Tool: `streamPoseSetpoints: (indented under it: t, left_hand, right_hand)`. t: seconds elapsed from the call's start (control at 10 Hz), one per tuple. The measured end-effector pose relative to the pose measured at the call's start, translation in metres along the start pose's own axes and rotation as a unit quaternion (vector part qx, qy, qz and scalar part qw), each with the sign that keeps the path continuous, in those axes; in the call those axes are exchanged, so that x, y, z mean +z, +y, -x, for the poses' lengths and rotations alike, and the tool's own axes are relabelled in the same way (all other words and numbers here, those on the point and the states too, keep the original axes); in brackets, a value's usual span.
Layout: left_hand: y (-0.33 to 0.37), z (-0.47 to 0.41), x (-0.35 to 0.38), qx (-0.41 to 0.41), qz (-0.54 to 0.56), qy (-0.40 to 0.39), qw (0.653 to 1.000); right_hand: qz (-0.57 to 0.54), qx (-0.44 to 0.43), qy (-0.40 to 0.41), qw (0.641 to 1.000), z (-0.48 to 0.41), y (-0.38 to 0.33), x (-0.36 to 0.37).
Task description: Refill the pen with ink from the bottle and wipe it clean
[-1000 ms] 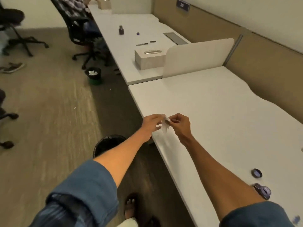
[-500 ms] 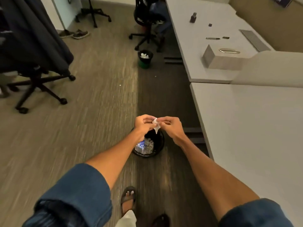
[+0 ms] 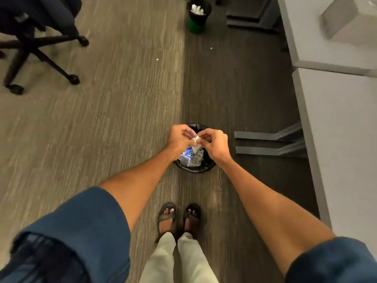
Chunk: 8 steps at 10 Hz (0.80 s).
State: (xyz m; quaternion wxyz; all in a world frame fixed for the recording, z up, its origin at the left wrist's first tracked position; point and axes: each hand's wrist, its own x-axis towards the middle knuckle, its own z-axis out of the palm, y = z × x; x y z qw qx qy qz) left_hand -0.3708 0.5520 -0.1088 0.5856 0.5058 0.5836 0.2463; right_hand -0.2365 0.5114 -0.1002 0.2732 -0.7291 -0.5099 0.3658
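Observation:
A small crumpled white tissue point(image 3: 196, 139) is pinched between my left hand point(image 3: 182, 137) and my right hand point(image 3: 214, 144). Both hands hover over a black waste bin point(image 3: 204, 168) on the floor, which holds white paper scraps and a blue-and-white wrapper. The pen and the ink bottle are out of view.
The white desk point(image 3: 344, 123) runs along the right, with its grey feet point(image 3: 267, 142) beside the bin. A second bin point(image 3: 197, 14) with white scraps stands farther off. An office chair base point(image 3: 38, 56) is at the upper left. My sandalled feet point(image 3: 177, 219) stand below the bin.
My view and both hands have swung left from over the desk to over the floor bin, still pinching the tissue. The view has tipped further down.

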Motion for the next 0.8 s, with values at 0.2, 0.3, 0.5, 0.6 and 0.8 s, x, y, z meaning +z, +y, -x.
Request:
streamPoseSetpoints:
  t: [0.2, 0.3, 0.5, 0.6, 0.8]
  left_hand:
    - [-0.064, -0.054, 0.017, 0.009, -0.158, 0.022, 0.987]
    - [-0.086, -0.071, 0.021, 0.013, -0.220, 0.021, 0.975]
    - [-0.118, -0.107, 0.038, 0.051, -0.351, -0.007, 0.935]
    - [-0.133, -0.120, 0.052, 0.066, -0.426, -0.046, 0.901]
    - [-0.140, -0.123, 0.060, 0.061, -0.470, -0.038, 0.880]
  right_hand:
    - [0.085, 0.012, 0.003, 0.996, -0.036, 0.055, 0.035]
    - [0.120, 0.016, 0.010, 0.993, -0.049, 0.077, 0.041]
    - [0.156, -0.004, 0.031, 0.987, -0.093, 0.124, 0.050]
    - [0.191, 0.016, -0.024, 0.981, -0.107, 0.145, 0.054]
    - [0.210, 0.063, -0.013, 0.976, -0.105, 0.167, 0.057]
